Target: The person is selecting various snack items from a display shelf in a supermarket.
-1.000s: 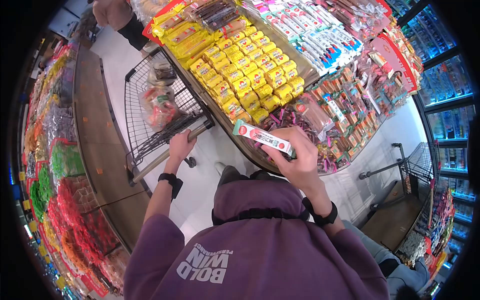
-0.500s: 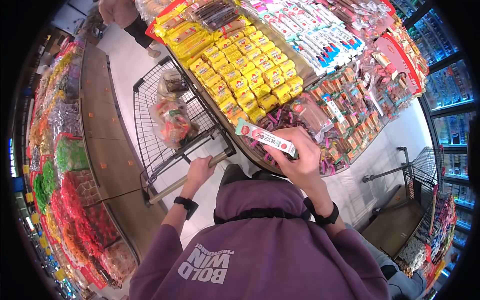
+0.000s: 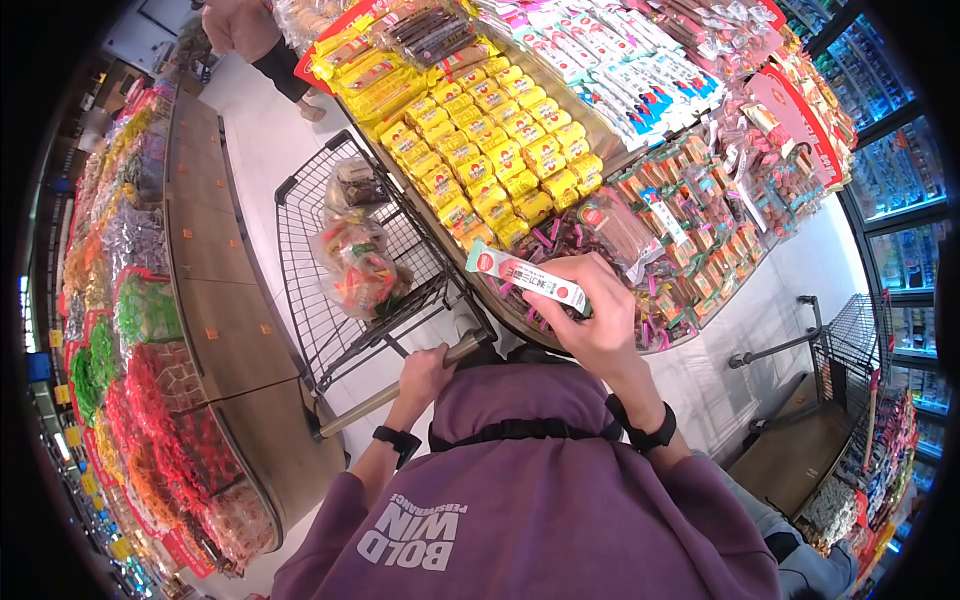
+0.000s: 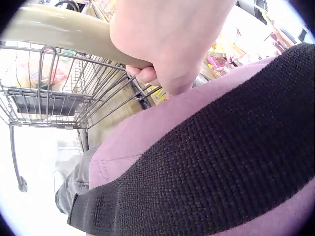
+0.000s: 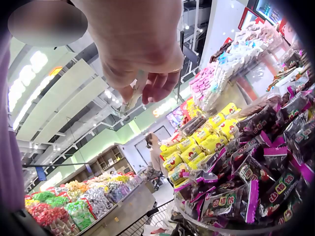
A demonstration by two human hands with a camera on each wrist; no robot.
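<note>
My left hand (image 3: 424, 376) grips the cart's handle bar (image 3: 385, 399); in the left wrist view its fingers curl round the bar (image 4: 64, 30). Filled plastic bags (image 3: 362, 268) lie in the wire cart (image 3: 312, 310). Between thumb and fingers, my right hand (image 3: 604, 318) pinches a white and green wrapped bar (image 3: 527, 279), held over the near edge of the display beside dark, pink-ended packets (image 3: 566, 240). The right wrist view shows the hand (image 5: 142, 54) above the display, with the wrapper (image 5: 135, 92) partly hidden by it.
Yellow packets (image 3: 505, 160) and white-blue packets (image 3: 655, 90) fill the display. A second counter (image 3: 235, 350) of bagged goods runs along the left. Another cart (image 3: 850, 345) stands at right, and a person (image 3: 257, 45) is at the far upper left.
My left hand and the cart's handle have moved right, closer to my body and the display. The cart's basket has shifted right too. My right hand holds the wrapped bar almost unmoved.
</note>
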